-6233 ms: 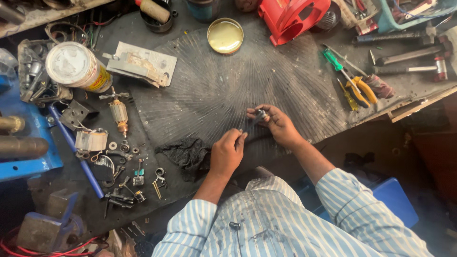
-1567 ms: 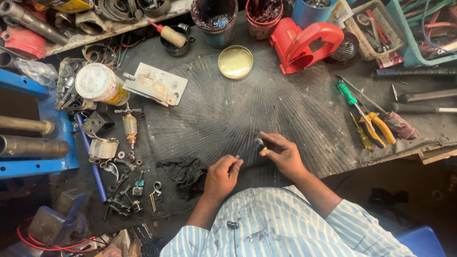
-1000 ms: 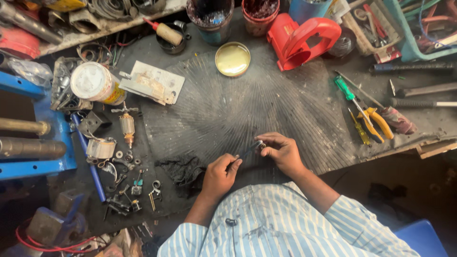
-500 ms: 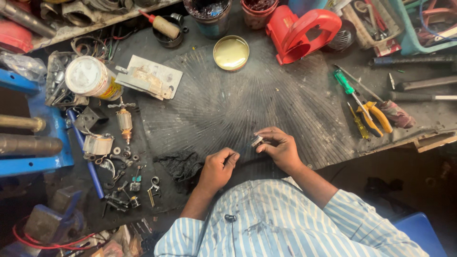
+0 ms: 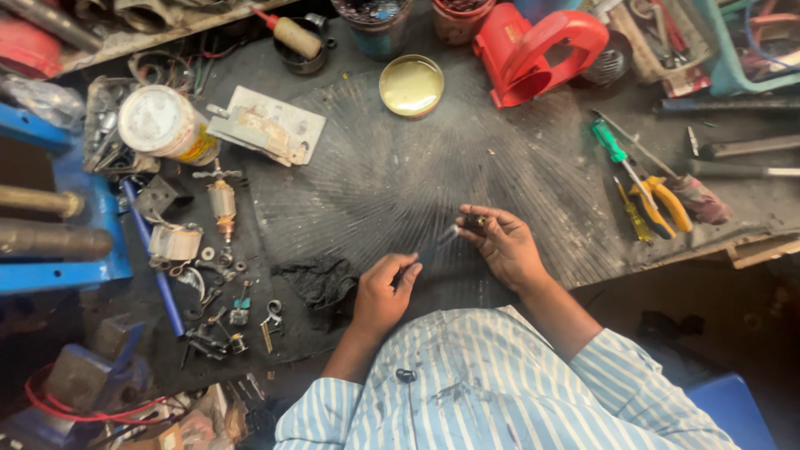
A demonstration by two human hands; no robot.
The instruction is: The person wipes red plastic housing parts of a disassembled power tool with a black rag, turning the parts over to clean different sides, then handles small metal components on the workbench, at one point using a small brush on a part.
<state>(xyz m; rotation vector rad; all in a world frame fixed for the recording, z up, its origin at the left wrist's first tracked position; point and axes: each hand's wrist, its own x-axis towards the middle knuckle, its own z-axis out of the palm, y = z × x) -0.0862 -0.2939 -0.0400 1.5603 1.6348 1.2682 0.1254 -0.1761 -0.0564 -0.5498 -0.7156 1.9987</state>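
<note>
Thin dark tool (image 5: 435,246) slants between hands toward small part (image 5: 475,222).

You have a round brass-coloured lid (image 5: 411,84) at top centre, a red plastic housing (image 5: 542,52) to its right, and green-handled screwdrivers (image 5: 621,158) at the right edge.

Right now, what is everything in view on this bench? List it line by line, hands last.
Thin tool: one, dark, spanning both hands.
Small part: one, dark, in right fingertips.
Rag: one, black, beside left hand.
Round lid: one, gold, top centre.
Housing: one, red, top right.
Screwdriver: one, green handle, right.
Pliers: one, yellow and orange handles, right.
Can: one, white-topped, on its side, left.
Motor armature: one, copper, left.
Small loose parts: many, metal, lower left.
Left hand: holds tool.
Right hand: holds part.
</note>
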